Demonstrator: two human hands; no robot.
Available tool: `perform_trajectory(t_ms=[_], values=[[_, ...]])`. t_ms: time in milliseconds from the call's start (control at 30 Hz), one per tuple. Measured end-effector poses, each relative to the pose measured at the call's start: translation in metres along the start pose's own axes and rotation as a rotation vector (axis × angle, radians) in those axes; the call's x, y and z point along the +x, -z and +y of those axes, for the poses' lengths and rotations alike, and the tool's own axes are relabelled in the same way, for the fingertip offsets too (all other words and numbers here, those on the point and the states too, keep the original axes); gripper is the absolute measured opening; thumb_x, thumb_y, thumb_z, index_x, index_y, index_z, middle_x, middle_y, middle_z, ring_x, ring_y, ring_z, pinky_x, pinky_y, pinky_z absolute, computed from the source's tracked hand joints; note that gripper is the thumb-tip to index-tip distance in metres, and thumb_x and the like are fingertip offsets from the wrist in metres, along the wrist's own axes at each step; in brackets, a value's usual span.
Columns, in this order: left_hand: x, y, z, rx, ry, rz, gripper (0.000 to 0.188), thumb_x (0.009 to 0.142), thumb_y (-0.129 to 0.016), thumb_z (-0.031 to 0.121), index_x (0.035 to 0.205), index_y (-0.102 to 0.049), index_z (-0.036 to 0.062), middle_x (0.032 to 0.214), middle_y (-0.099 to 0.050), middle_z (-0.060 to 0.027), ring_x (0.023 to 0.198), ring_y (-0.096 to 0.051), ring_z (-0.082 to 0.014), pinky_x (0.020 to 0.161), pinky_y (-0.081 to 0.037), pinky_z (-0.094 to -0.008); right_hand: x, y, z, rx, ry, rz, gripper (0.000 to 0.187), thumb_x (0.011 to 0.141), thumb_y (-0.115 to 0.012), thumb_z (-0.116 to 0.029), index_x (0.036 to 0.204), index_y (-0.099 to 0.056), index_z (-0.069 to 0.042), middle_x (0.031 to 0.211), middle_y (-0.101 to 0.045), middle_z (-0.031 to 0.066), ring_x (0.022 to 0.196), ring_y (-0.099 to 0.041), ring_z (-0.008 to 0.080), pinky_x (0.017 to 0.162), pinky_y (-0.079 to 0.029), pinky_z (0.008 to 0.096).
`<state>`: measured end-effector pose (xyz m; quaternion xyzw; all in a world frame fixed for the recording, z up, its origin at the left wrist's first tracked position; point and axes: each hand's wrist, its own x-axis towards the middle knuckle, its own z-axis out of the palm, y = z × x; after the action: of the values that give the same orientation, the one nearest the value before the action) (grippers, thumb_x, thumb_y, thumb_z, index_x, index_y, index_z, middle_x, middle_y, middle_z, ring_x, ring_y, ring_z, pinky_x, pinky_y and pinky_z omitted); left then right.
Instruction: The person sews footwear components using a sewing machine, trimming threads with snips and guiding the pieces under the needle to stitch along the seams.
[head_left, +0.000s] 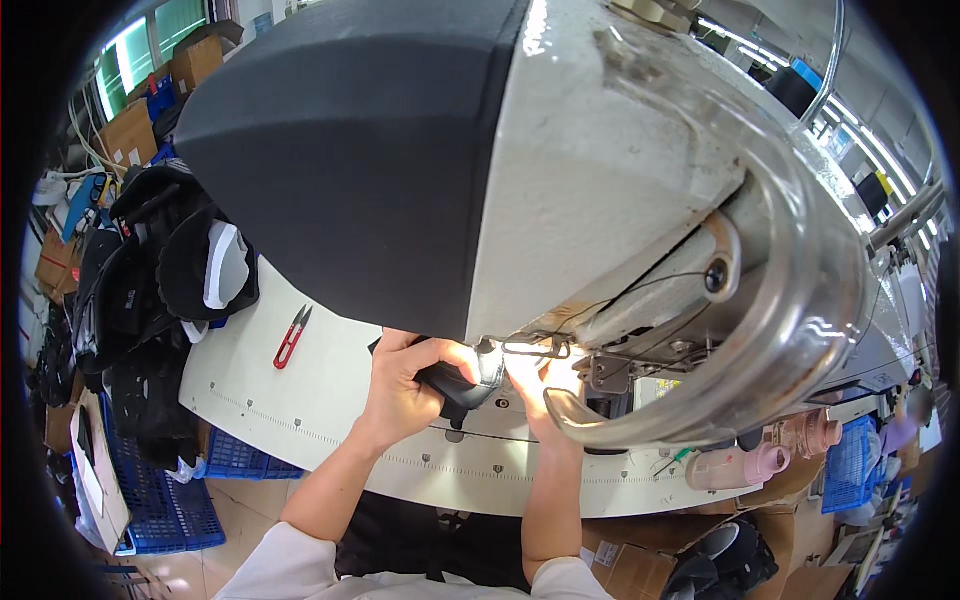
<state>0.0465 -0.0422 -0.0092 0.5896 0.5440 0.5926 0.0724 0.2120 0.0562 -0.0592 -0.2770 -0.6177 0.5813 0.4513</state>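
Observation:
Under the head of a large sewing machine (590,200), my left hand (405,385) is closed round a black fabric piece (462,383), thumb on top. The piece is folded or curved, and its far side is hidden by the machine. My right hand (540,390) is at the right edge of the piece, beside the needle area, with its fingers pinched in against it. Bright lamp light and the curved metal guard (690,400) hide part of those fingers. Dark thread (640,285) runs down across the machine's right side toward the needle.
Red-handled thread snips (290,338) lie on the white table (235,375), left of my hands. A pile of black caps (150,300) stands at the far left above blue crates (165,500). Pink bottles (738,466) lie at the right, near a cardboard box (630,570).

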Motion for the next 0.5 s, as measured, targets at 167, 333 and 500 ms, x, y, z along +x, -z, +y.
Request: perform_trajectory(t_ms=[167,333,500], values=[[0.0,-0.001,0.001,-0.026,-0.005,-0.003,0.037,0.053,-0.064,-0.016,0.075,-0.072,0.0123,0.094,-0.06,-0.0022,0.089,-0.057,-0.0208,0.075,-0.046,-0.029,-0.003,0.002,-0.002,-0.096,-0.01,0.005,0.018,0.089,-0.07,-0.014,0.101,-0.065,0.0,0.094,-0.065,0.0034,0.085,-0.058,0.0123,0.077,-0.047,0.0294],[-0.001,-0.003,-0.004,-0.122,0.034,0.027,0.038,0.054,-0.063,-0.017,0.076,-0.072,0.0126,0.094,-0.061,-0.0016,0.087,-0.058,-0.0201,0.075,-0.046,-0.0286,0.005,-0.002,-0.006,0.046,0.078,-0.067,0.013,0.088,-0.071,-0.011,0.095,-0.064,-0.003,0.088,-0.063,0.0017,0.08,-0.056,0.0108,0.074,-0.047,0.0299],[0.0,-0.001,-0.011,-0.156,0.034,0.021,0.038,0.054,-0.059,-0.018,0.074,-0.071,0.0119,0.086,-0.066,0.0002,0.086,-0.058,-0.0189,0.073,-0.046,-0.0277,0.006,-0.009,-0.005,0.19,0.113,-0.001,0.013,0.087,-0.071,-0.007,0.095,-0.062,-0.003,0.089,-0.061,0.0016,0.081,-0.056,0.0101,0.073,-0.046,0.0276]])
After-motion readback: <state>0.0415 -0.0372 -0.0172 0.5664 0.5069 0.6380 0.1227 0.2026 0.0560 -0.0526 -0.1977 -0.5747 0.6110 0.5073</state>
